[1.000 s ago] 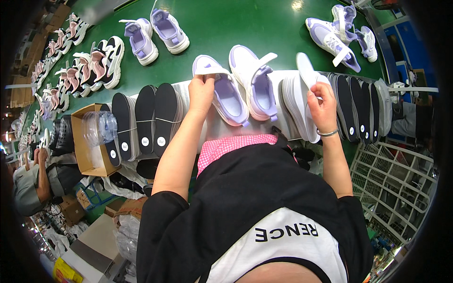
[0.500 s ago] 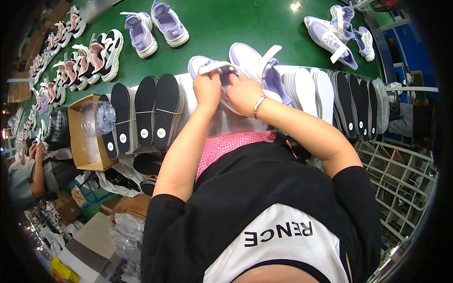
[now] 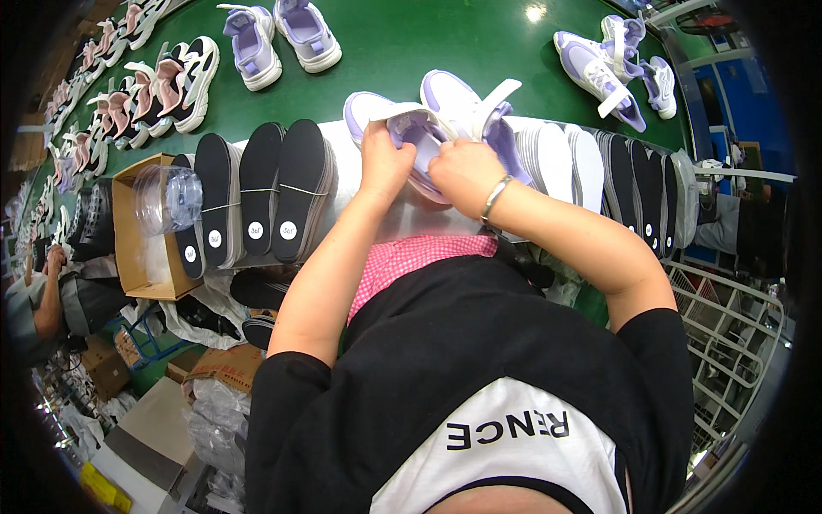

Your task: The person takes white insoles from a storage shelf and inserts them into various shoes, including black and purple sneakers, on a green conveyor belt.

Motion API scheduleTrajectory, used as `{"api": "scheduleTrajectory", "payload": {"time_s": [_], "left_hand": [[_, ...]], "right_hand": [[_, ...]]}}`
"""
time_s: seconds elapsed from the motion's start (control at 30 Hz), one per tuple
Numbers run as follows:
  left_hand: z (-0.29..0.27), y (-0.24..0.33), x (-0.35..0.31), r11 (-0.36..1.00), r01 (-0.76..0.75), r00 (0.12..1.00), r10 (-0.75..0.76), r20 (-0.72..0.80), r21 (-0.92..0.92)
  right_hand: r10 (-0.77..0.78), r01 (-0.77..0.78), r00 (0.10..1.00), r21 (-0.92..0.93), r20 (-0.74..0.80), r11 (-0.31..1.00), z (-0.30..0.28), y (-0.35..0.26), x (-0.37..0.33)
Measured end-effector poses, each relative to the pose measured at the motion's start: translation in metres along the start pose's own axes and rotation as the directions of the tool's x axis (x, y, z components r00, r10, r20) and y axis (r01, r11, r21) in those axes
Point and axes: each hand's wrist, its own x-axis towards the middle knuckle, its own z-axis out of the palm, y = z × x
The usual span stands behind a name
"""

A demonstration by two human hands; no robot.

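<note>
A white and lilac sneaker point(image 3: 422, 141) lies before me at the near edge of the table, toe pointing away, its collar spread wide. My left hand point(image 3: 384, 163) is closed on its left side by the lifted tongue and strap. Closed on the right edge of the collar near the heel, my right hand point(image 3: 469, 176) wears a silver bangle at the wrist; its fingertips are partly hidden. Just to the right sits a matching sneaker point(image 3: 449, 92) with its white strap sticking up.
Black insoles point(image 3: 301, 188) stand stacked left of my hands, beside a cardboard box point(image 3: 141, 257) of clear plastic pieces. White insoles point(image 3: 545, 163) and more black insoles point(image 3: 618, 176) are at right. Lilac sneakers point(image 3: 304, 34) and black-pink sneakers point(image 3: 193, 86) stand on the green table point(image 3: 428, 34).
My right hand has drawn back from inside the sneaker to its collar edge near the heel. The opening now shows more lilac lining. My left hand stays at the left side.
</note>
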Motion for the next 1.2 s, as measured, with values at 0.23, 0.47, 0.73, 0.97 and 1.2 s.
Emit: {"api": "scheduleTrajectory", "payload": {"time_s": [0.23,0.47,0.73,0.97,1.2], "left_hand": [[0.000,-0.008,-0.009,0.996,0.075,0.997,-0.075,-0.009,-0.039],[0.001,-0.007,-0.010,0.991,0.102,0.994,-0.106,-0.038,-0.086],[-0.001,-0.010,-0.008,0.989,0.112,0.994,-0.112,0.007,-0.095],[0.001,-0.011,-0.009,0.999,0.018,1.000,-0.017,-0.021,0.035],[-0.001,-0.013,-0.011,0.998,-0.003,1.000,0.005,-0.026,0.060]], "right_hand": [[-0.027,0.024,0.999,0.080,0.029,0.997,0.043,0.006,0.030],[0.016,-0.047,0.978,0.141,0.210,0.989,0.044,0.007,0.048],[-0.019,0.030,0.779,-0.006,0.627,1.000,0.079,0.014,0.086],[0.035,0.018,0.898,-0.115,0.438,0.993,0.028,0.003,0.064],[-0.028,-0.002,0.778,0.047,0.628,0.999,0.010,0.003,0.024]]}}
